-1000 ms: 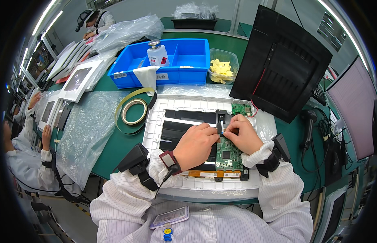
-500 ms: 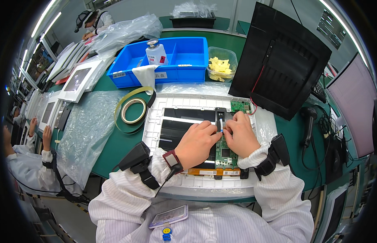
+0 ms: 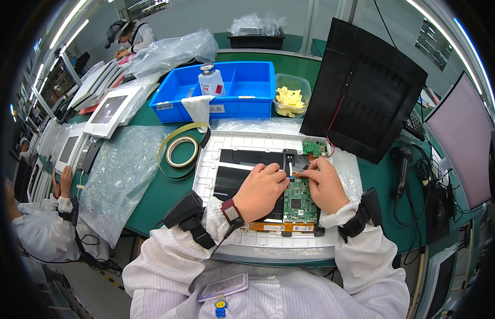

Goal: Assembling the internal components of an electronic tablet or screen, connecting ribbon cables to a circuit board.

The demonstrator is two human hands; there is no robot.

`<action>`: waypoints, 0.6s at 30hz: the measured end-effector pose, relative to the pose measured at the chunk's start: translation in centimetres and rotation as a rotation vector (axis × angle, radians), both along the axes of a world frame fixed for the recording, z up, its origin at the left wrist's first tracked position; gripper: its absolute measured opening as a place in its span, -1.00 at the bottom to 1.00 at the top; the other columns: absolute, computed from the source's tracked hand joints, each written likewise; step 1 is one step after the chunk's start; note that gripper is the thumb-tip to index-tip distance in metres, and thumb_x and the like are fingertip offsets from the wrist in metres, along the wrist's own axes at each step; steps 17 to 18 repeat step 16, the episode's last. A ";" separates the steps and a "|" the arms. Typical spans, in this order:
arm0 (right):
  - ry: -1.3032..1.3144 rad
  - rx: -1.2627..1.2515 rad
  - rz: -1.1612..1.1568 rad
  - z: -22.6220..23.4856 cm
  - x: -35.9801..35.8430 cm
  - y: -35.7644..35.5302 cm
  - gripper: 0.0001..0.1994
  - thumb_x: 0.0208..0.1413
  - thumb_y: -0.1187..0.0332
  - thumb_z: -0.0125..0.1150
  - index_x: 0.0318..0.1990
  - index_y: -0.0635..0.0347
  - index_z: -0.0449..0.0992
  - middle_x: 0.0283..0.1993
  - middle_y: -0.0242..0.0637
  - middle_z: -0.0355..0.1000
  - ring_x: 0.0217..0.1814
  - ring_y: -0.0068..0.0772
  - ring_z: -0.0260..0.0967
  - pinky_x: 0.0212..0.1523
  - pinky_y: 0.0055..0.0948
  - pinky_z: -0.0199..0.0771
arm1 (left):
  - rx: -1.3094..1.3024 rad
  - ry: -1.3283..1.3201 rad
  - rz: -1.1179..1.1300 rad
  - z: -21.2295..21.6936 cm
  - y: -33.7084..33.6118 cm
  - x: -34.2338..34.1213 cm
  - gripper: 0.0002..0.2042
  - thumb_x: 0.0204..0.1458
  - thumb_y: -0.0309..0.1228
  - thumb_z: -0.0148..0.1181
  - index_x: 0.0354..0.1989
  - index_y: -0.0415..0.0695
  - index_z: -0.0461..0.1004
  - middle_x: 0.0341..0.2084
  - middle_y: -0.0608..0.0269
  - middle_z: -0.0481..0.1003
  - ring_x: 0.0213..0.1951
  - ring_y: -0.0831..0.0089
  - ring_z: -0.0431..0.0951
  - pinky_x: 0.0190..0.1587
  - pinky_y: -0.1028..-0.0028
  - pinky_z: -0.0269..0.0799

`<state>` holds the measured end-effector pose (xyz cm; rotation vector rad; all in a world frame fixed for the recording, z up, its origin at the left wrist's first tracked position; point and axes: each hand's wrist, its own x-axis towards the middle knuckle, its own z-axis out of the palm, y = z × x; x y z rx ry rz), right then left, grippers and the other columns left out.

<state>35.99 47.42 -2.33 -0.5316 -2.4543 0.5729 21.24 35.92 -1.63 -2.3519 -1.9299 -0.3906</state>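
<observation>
A white-framed display panel (image 3: 210, 154) lies back side up before me, with a long green circuit board (image 3: 305, 203) down its right half and a small green board (image 3: 313, 145) above that. My right hand (image 3: 327, 187) pinches a brown flat ribbon cable (image 3: 311, 157) that runs down from the small board; its end shows at the fingertips. Just left of it, my left hand (image 3: 259, 192) has its fingers curled together by a white ribbon cable (image 3: 291, 169) with a blue end. What its fingertips hold, if anything, is hidden.
Behind the panel stand a blue divided bin (image 3: 242, 106) with a bottle and a clear tub (image 3: 306, 87) of yellow pieces. A black back cover (image 3: 364, 95) leans at right, beside a barcode scanner (image 3: 400, 170). Tape rolls (image 3: 172, 160) and bubble wrap (image 3: 120, 175) lie left; co-workers sit beyond.
My right hand has shifted slightly right and down, and the brown ribbon cable now shows between the small board and its fingers. The left hand stays by the white cable. The view has tilted slightly.
</observation>
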 end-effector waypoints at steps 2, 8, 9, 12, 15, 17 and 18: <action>-0.003 0.034 0.038 0.3 0.0 -0.5 -0.80 -0.26 0.67 -0.02 -0.41 0.29 0.45 -0.39 -0.20 0.22 -0.29 -0.24 0.20 -0.26 -0.42 0.23 | 0.023 -0.001 0.007 0.2 -0.1 0.0 -0.70 -0.29 -0.57 -0.03 -0.28 -0.16 0.42 -0.32 0.29 0.35 -0.12 0.37 0.24 -0.08 0.39 0.11; -0.013 0.247 0.107 0.2 -0.3 -1.1 -0.79 -0.33 0.63 0.04 -0.44 0.24 0.50 -0.42 -0.24 0.26 -0.28 -0.27 0.22 -0.29 -0.39 0.26 | 0.254 -0.241 0.073 1.4 -0.4 -2.1 -0.72 -0.35 -0.67 -0.05 -0.40 -0.18 0.46 -0.38 0.24 0.40 -0.21 0.29 0.32 -0.13 0.35 0.17; -0.051 0.269 0.099 0.4 -0.4 -1.3 -0.80 -0.33 0.60 0.05 -0.45 0.22 0.51 -0.42 -0.25 0.26 -0.26 -0.27 0.22 -0.26 -0.39 0.25 | 0.305 -0.277 0.095 2.2 -0.7 -2.9 -0.71 -0.38 -0.70 -0.06 -0.40 -0.21 0.45 -0.42 0.20 0.41 -0.25 0.25 0.34 -0.19 0.35 0.23; -0.090 0.319 0.079 0.4 0.0 -1.3 -0.81 -0.32 0.59 0.05 -0.45 0.22 0.51 -0.42 -0.26 0.26 -0.24 -0.28 0.22 -0.25 -0.38 0.24 | 0.399 -0.251 0.149 4.6 -1.6 -6.1 -0.77 -0.36 -0.70 -0.05 -0.47 -0.24 0.46 -0.48 0.16 0.43 -0.31 0.21 0.37 -0.26 0.37 0.29; -0.130 0.256 0.100 0.2 -0.4 -1.4 -0.77 -0.33 0.60 0.05 -0.42 0.20 0.51 -0.38 -0.24 0.27 -0.20 -0.25 0.19 -0.19 -0.35 0.21 | 0.501 -0.209 0.432 5.1 -3.4 -10.8 -0.83 -0.29 -0.64 -0.01 -0.48 -0.23 0.46 -0.48 0.12 0.44 -0.31 0.20 0.37 -0.22 0.34 0.28; -0.153 0.193 0.113 0.0 -0.3 -1.2 -0.74 -0.32 0.64 0.03 -0.39 0.20 0.52 -0.36 -0.21 0.26 -0.17 -0.23 0.17 -0.15 -0.35 0.20 | 0.514 -0.247 0.548 5.4 -3.7 -11.8 -0.84 -0.28 -0.60 0.01 -0.47 -0.21 0.47 -0.47 0.11 0.45 -0.29 0.21 0.38 -0.19 0.34 0.27; -0.153 0.193 0.113 0.0 -0.3 -1.2 -0.74 -0.32 0.64 0.03 -0.39 0.20 0.52 -0.36 -0.21 0.26 -0.17 -0.23 0.17 -0.15 -0.35 0.20 | 0.514 -0.247 0.548 5.4 -3.7 -11.8 -0.84 -0.28 -0.60 0.01 -0.47 -0.21 0.47 -0.47 0.11 0.45 -0.29 0.21 0.38 -0.19 0.34 0.27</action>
